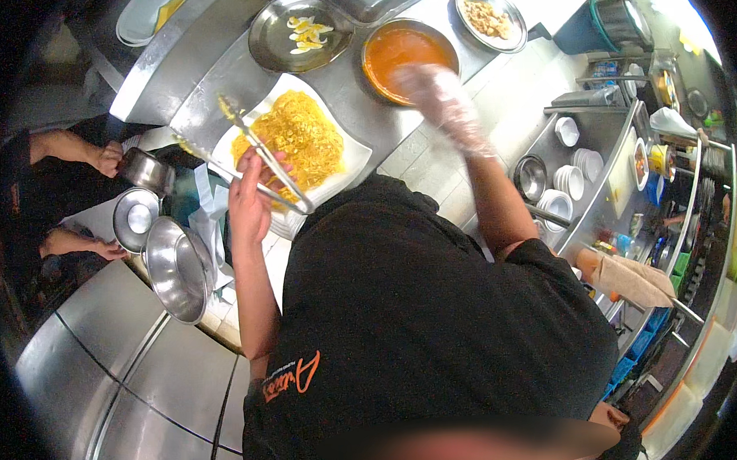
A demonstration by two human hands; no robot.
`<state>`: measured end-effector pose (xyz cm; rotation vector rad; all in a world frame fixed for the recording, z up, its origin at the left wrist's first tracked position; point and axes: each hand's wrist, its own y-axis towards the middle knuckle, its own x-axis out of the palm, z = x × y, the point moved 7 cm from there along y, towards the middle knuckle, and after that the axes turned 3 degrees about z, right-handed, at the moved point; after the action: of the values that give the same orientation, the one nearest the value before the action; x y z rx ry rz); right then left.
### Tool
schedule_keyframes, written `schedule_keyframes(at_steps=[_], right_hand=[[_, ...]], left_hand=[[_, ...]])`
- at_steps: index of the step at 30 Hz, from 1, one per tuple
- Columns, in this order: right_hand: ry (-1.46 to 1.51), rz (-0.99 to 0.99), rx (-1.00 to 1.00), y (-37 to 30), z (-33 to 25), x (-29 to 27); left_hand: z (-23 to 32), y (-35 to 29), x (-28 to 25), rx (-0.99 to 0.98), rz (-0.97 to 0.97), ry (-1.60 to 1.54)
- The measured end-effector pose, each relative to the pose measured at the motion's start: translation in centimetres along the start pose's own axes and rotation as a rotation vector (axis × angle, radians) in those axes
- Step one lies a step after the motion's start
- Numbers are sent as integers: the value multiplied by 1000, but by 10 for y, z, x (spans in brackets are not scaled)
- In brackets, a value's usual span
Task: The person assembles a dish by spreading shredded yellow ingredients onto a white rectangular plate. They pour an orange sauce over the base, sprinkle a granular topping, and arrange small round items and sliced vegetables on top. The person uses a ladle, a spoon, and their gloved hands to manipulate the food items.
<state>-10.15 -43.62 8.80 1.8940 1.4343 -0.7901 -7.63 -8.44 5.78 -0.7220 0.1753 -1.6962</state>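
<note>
My left hand is closed around a pair of metal tongs, whose yellow-stained tips point up and away to the left. Beneath and beside it, yellow noodles are heaped on a white wavy-edged plate. My right hand, in a clear plastic glove, is at the near edge of a round metal pan of orange sauce. Motion smears its fingers, so their grip does not show. Farther back, a round metal plate holds pieces of sliced boiled egg.
A metal dish of brown bits sits beyond the sauce. At left, another person's hands are near a steel pot and a large steel bowl. Shelves with stacked white bowls stand at right.
</note>
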Motion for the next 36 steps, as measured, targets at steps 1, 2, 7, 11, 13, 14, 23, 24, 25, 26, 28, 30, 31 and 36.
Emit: schedule_keyframes(at_steps=[1,2,7,11,13,14,23,24,25,26,28,30,31,36], right_hand=[[-135,252,29,-3,50,-22],[-268,239,143,-2,85,-37],[155,-74,570,13,220,-9],[5,-186,537,17,223,3],[-24,-88,506,12,207,3],[-36,-33,494,4,200,1],[-164,-51,516,-51,85,-27],[-157,-48,468,-49,70,-28],[-149,-46,419,-48,57,-27],[-140,-47,368,-45,48,-25],[-168,-65,295,-38,45,-16],[-143,-82,248,-28,35,0],[-113,-84,246,-23,27,7],[-118,-145,155,19,18,46]], left_hand=[[6,0,-11,39,24,65],[10,1,-30,70,63,124],[23,3,-95,142,241,415],[12,6,-143,192,446,274],[-11,7,-161,212,450,235],[-20,7,-170,222,446,219],[-72,-4,-168,134,435,95],[-72,-1,-168,147,426,108],[-67,1,-166,161,420,122],[-61,2,-166,175,416,136],[-47,-4,-155,145,440,119],[-47,-4,-155,135,420,132],[-44,-5,-153,105,398,167],[-45,-6,-167,162,382,74]])
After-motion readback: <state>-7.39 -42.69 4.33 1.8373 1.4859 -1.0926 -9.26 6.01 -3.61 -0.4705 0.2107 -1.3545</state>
